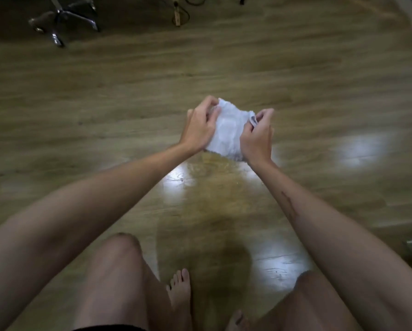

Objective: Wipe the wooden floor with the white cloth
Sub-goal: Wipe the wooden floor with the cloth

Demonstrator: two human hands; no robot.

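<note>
Nearest: bare knees and a foot (180, 290) at the bottom edge, person crouched over the wooden floor (104, 111). Just ahead, a wet-looking glossy patch (200, 187) w/ glare, prob. the area to wipe. Beyond it both arms reach fwd. Left hand (200, 126) pinches the white cloth (227, 130) at its left edge; right hand (256, 137) pinches the right edge, thumb and fingers closed on a fold. Cloth is stretched between them above the boards — likely being opened or refolded for a flat wiping face. Can't tell if its lower edge touches the floor. Far back: chair base (61, 19), cut off at top and blurred; dark object at right edge — unidentifiable.
</note>
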